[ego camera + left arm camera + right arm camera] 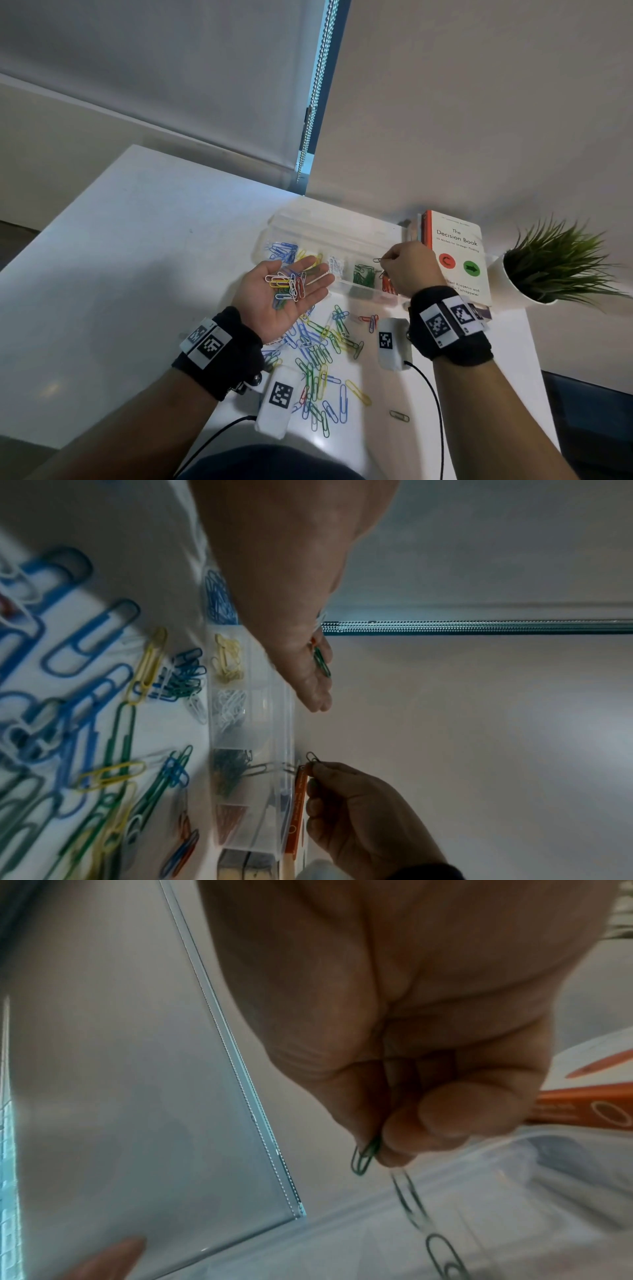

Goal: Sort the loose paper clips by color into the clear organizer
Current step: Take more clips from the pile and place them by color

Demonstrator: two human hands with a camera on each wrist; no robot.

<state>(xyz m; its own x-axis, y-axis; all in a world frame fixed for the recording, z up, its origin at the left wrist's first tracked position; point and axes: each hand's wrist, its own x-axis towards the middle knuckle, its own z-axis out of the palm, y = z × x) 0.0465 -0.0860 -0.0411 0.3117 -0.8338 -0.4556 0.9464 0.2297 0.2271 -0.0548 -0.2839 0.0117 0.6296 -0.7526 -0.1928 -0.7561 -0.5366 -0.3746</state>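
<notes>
Two hands work above a white table (144, 219), and from left to right the scene runs so: the left hand (286, 296) lies palm up with fingers straight, carrying a mixed heap of clips (287, 286) in white, yellow, red, blue and green. Below and just right of it, loose clips (320, 356) of several colours are strewn over the table. Beyond the palm stands the organizer (329, 233), lid open, its compartments filled in order with blue, yellow, white, green and red clips. Above the green compartment (363, 275) the right hand (411, 269) pinches a green clip (364, 1156) between thumb and fingertip; a second clip appears to dangle from the pinch toward the box. A book (457, 255) and a plant (561, 263) stand further right.

The release looks like the risky part: the red compartment (388, 285) lies just beside the green one, so a slightly off drop could land the clip in the wrong section. Linked clips could drag a stray colour along. The flat left palm, if tilted, could spill its heap
</notes>
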